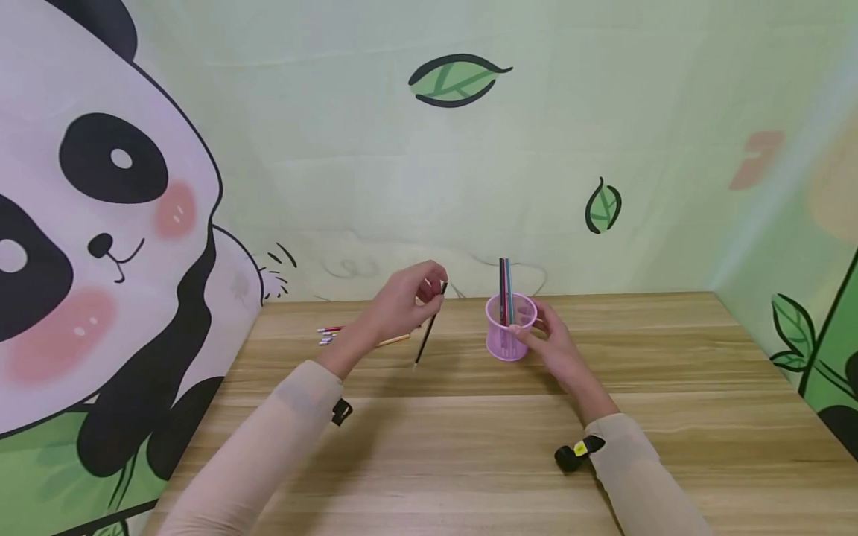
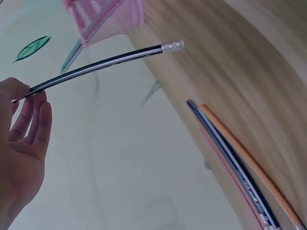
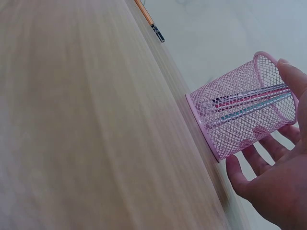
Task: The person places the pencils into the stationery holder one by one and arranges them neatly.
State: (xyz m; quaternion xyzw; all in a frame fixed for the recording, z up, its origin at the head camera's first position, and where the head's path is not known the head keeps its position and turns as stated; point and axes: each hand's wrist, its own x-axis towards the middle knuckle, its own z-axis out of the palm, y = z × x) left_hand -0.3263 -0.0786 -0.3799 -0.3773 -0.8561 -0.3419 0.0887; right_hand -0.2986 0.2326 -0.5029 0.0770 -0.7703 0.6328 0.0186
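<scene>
My left hand (image 1: 406,299) pinches a dark striped pencil (image 1: 429,332) near its upper end, thumb against fingertips. The pencil slants down, and its silver eraser end (image 2: 172,46) points away from the hand in the left wrist view. To the right, a pink mesh pencil cup (image 1: 497,345) stands upright on the table. Several pencils (image 1: 502,279) stick up out of it. My right hand (image 1: 560,353) holds this cup from its right side, thumb at the rim and fingers (image 3: 254,160) around the wall.
Several loose pencils lie on the wooden table (image 1: 469,461) at the left, partly hidden by my left arm; an orange pencil (image 2: 249,159) is among them. A pale wall cloth (image 1: 322,171) with panda and leaf pictures rises behind the table's far edge.
</scene>
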